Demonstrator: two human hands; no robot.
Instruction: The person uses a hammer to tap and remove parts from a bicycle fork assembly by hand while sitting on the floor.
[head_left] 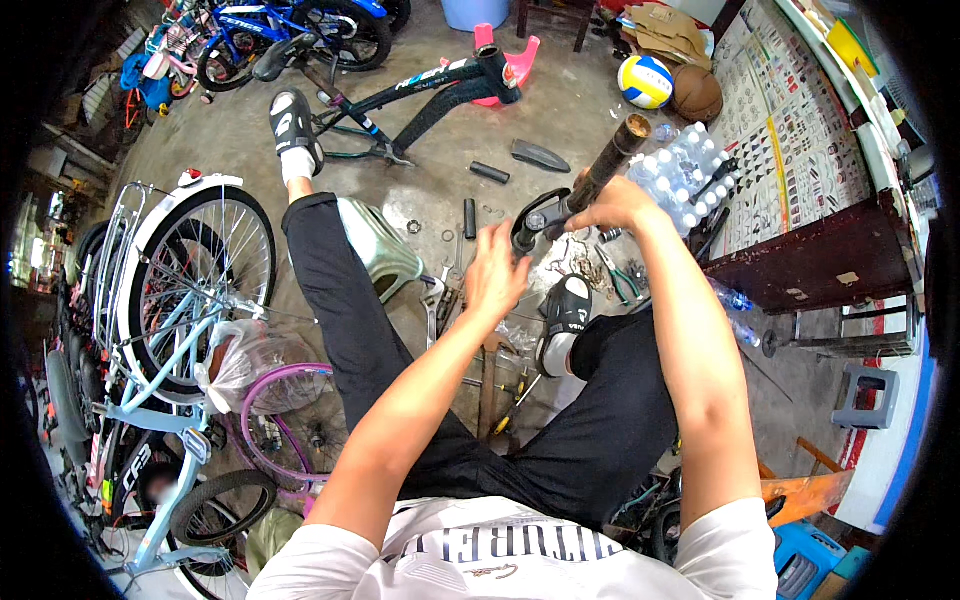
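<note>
A bicycle fork is held at a tilt in front of me, its worn brownish steerer tube pointing up to the right and its black crown lower down. My right hand is closed around it below the tube. At the lower left end, my left hand has thumb and fingers closed about the black part; its exact contact is partly hidden. Beneath my hands lie a wrench, a hammer, pliers and a screwdriver. Two black grips lie beyond.
A black bicycle frame rests on the floor ahead, near my outstretched left foot. Bicycles with a white-fendered wheel and a purple rim crowd the left. Wrapped bottles, balls and a dark cabinet stand right.
</note>
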